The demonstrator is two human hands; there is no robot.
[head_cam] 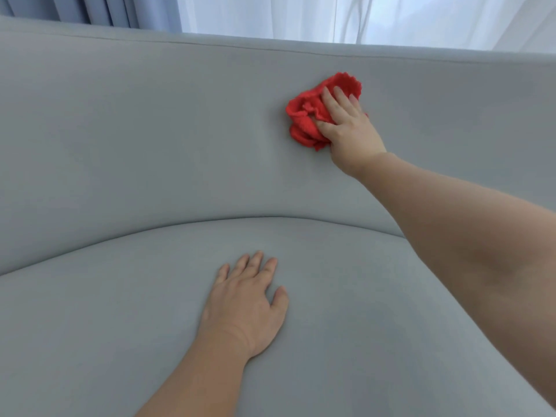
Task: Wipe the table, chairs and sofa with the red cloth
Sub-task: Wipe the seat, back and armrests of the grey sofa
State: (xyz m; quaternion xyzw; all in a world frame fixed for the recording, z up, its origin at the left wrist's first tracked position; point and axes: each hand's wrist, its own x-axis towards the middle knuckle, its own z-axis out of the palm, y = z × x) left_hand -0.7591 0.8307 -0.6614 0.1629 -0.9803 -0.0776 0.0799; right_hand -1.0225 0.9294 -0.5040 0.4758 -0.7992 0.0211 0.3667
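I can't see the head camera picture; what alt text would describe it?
A person's right hand presses a bunched red cloth against the grey-blue sofa backrest, while the left hand rests flat on the seat cushion. Pale curtains hang behind.

Reaches toward one o'clock with the bare right arm (pixel 451 224) extended, right hand (pixel 346 124) flat, fingers straight, pressing a crumpled red cloth (pixel 304 112). Rests the left hand (pixel 245 302) palm-down near six o'clock, fingers straight, thumb apart.
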